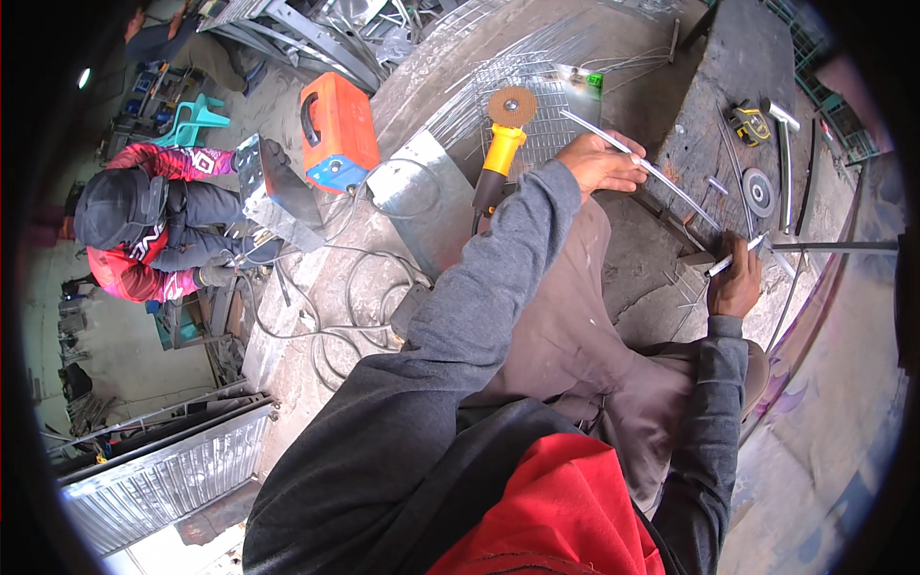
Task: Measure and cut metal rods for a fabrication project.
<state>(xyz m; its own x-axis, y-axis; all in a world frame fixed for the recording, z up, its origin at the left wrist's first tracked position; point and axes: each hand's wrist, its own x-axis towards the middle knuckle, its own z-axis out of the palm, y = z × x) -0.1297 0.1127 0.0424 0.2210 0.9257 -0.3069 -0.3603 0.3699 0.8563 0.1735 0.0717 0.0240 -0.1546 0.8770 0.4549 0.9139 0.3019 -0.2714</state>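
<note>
Grip, left: pinched on thin metal rod, which slants across rusty steel table. Grip, right: closed round white marker, tip near rod's lower end. Angle grinder lies beside my left hand, on wire mesh.

Thin silver-grey metal rod showing pale against dark rust-speckled desk. Yellow-handled angle grinder with brown disc lying nearby. Orange box-shaped welding machine with blue front glowing bright. Grey sleeves, red cloth showing. Co-worker wearing red-and-black patterned jacket.
</note>
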